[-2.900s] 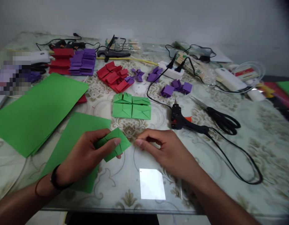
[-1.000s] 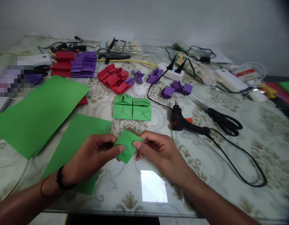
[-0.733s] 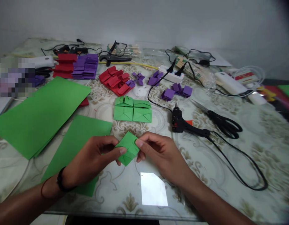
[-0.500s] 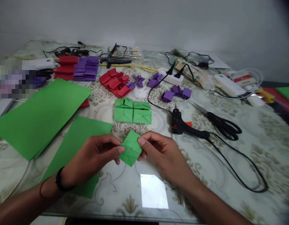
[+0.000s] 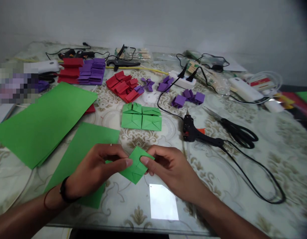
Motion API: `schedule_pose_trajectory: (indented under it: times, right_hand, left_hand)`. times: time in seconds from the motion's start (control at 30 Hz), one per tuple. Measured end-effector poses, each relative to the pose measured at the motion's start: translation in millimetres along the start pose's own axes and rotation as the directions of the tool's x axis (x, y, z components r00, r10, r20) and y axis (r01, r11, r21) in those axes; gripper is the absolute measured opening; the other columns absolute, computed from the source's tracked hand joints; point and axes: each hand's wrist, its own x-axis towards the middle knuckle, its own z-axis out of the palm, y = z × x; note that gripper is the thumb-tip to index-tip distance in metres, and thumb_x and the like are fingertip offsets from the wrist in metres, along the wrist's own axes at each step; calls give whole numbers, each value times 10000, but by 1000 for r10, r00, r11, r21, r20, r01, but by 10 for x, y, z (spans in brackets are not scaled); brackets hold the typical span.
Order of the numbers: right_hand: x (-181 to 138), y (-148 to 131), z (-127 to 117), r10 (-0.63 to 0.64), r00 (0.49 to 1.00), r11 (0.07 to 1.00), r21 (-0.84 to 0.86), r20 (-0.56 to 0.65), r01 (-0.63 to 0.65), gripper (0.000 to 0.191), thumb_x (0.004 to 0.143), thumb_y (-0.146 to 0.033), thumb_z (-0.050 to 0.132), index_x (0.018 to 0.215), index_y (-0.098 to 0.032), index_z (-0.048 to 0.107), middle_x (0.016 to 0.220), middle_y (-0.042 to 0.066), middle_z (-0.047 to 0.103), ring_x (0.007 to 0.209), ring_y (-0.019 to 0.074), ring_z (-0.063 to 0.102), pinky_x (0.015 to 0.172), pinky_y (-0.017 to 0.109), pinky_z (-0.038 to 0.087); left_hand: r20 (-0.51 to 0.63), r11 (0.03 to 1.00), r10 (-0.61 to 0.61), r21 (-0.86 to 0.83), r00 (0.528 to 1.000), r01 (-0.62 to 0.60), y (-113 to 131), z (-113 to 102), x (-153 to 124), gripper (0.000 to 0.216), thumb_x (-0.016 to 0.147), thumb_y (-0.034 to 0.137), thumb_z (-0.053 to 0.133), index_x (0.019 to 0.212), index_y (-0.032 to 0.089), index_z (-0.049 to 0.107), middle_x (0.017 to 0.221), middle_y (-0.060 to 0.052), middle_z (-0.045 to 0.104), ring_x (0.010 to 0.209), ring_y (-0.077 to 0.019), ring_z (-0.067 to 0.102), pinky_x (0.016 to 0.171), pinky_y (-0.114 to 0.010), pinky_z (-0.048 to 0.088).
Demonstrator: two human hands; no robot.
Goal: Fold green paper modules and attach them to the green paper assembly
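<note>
Pinching the green square [image 5: 136, 166]: the left hand [image 5: 101, 166] and the right hand [image 5: 170, 169] are holding it between them, low in the centre of the frame, turned so that a corner is pointing up and another down.
Left thumb: it is pressing on the left side of the paper, with the fingers curling behind, making a narrow pinch.
Right thumb: it is lying over the upper-right edge while the fingers are bending underneath, mostly hidden; nothing but the paper is parting them.
Creases: they are showing on the face, nearest the lower corner. Light, even pressure is probably serving best here; lining up edges before pressing hard should spare the layers from buckling.
Green pieces [image 5: 134, 120]: a group of folded squares is lying just above, in the middle of the frame.
Sheet [image 5: 81, 142]: it is lying left of centre, partly under the left hand and forearm; larger sheets [image 5: 51, 119] are spreading beyond it.
Glue gun [image 5: 192, 130]: it is resting right of centre, near the scissors [image 5: 239, 131].
Red pieces [image 5: 123, 86]: they are sitting in the upper middle, with purple pieces [image 5: 178, 101] to their right.
</note>
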Motion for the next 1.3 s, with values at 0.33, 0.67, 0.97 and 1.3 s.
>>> schedule_pose_trajectory:
  times: [0.33, 0.67, 0.97, 1.3]
  right_hand:
    - [16, 27, -1, -27, 999, 999, -46, -33, 26, 429, 941, -481, 763, 684, -204, 560, 671, -44, 459, 637, 127, 401, 563, 267, 333]
    - [8, 1, -23, -31, 999, 999, -42, -36, 30, 318, 949, -483, 758, 804, -206, 697, 754, -4, 607, 722, 174, 530, 643, 292, 435]
    - [19, 3, -22, -29, 1000, 994, -105, -5, 28, 372, 942, -470, 757, 710, -197, 656, 646, -27, 557, 633, 149, 483, 595, 283, 384]
    - [36, 127, -86, -562, 797, 756, -527, -221, 388, 321, 976, -220, 756, 1266, -321, 662, 1227, 64, 632, 1098, 243, 671, 966, 427, 601]
  left_hand:
    - [-83, 1000, 1, 18, 997, 1, -110, 90, 7, 260, 921, 410, 789, 1114, 235, 791, 1027, -36, 817, 875, -210, 725, 758, -304, 555]
    - [14, 994, -32, 102, 999, 30, -50, 15, 12, 349, 991, 443, 696, 735, 217, 771, 724, -8, 760, 719, -185, 666, 699, -292, 481]
    - [38, 984, -53, 172, 998, 45, 1, -9, -9, 362, 985, 435, 697, 730, 203, 807, 689, -7, 778, 675, -178, 654, 663, -285, 438]
    - [-109, 998, -19, -62, 994, 12, -73, -22, 35, 175, 971, 373, 721, 1038, 213, 746, 783, -26, 832, 768, -225, 808, 757, -316, 636]
